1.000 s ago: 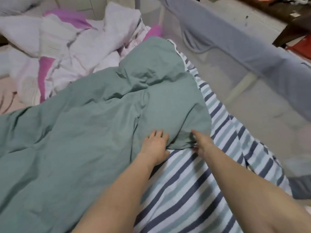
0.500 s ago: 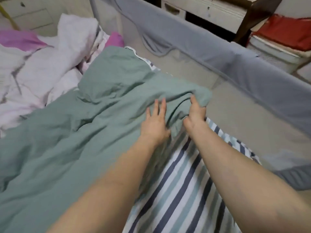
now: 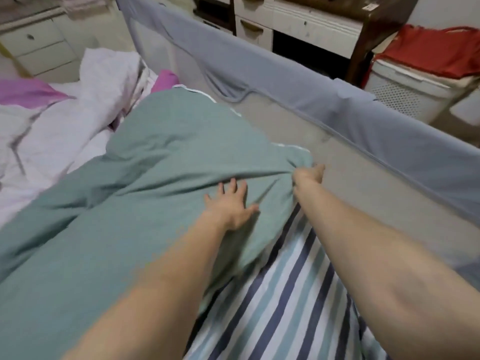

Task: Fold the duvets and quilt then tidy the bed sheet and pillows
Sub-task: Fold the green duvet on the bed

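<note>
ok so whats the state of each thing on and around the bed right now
green duvet: spread, rumpled, not folded
left hand: flat on the duvet, fingers spread
right hand: gripping the duvet's corner near the rail
striped sheet: partly uncovered
white and pink quilt: crumpled in a heap
grey bed rail: upright
white drawers: closed
</note>
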The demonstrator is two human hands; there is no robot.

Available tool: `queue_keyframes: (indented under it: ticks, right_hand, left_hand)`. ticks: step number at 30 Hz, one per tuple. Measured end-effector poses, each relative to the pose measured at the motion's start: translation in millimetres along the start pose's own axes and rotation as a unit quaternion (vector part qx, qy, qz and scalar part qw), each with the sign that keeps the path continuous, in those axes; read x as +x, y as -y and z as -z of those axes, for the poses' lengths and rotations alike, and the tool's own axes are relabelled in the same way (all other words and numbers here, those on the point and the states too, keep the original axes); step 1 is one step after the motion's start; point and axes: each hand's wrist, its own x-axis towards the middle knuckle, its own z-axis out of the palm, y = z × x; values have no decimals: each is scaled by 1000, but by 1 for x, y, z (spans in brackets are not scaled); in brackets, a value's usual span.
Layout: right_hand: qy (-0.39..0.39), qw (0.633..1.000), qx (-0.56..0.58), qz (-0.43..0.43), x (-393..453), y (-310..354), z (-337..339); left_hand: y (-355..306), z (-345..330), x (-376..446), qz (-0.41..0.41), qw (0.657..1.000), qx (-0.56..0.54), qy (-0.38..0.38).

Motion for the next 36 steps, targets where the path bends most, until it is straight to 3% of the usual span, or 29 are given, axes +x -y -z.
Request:
queue_keyframes:
  ticks: [2,5,7,9,11,13,16,19,22,24,27,29,32,34,36]
  right_hand:
    - [-6,999,-53,1,11,-14,-1]
    - [65,984,-44,162,-8,10,-17]
    - [115,937,52,325,-28,38,-26]
    - [89,900,60,422,-19,49,-26]
    - [37,933,-35,357,15,31,-14]
    - [64,953,-192,224,42,-13,6]
    - [136,923,-320,165,43,-74,40]
    - [127,909,-371,141,29,-117,82]
    - [102,906,-396,106,10,-142,126]
    - [76,893,-421,141,3,-154,155]
    - [-27,852,-477,212,-3,-161,202]
    - [-65,871,-459,163,-5,-157,236]
    - [1,911,-412,-10,73,-212,277]
    - [58,914,-399,-48,113,-257,289]
    - [85,938,-328,-69,84,-255,284]
  left_hand:
    - [1,-28,0,7,1000,5,21]
    - [4,-48,-3,22,999,-7,45]
    - [3,-51,-2,37,996,-82,-28]
    - [6,-47,4,42,980,-124,-150]
    - [14,-48,8,30,987,-71,-144]
    - [18,-60,6,31,998,-16,-48]
    - [14,-83,-4,30,999,-18,8]
    - [-1,-96,-19,2,1000,-4,14]
    - [-24,-106,-39,-35,999,12,26]
    - [-42,-116,-52,-58,998,8,35]
    - [-66,-135,-74,-85,993,15,76]
    - [-83,-148,-90,-95,990,25,97]
    - [-98,-163,-104,-89,989,8,117]
    - [-106,-172,-111,-90,988,-8,127]
    - [-115,-183,-121,-96,987,-34,124]
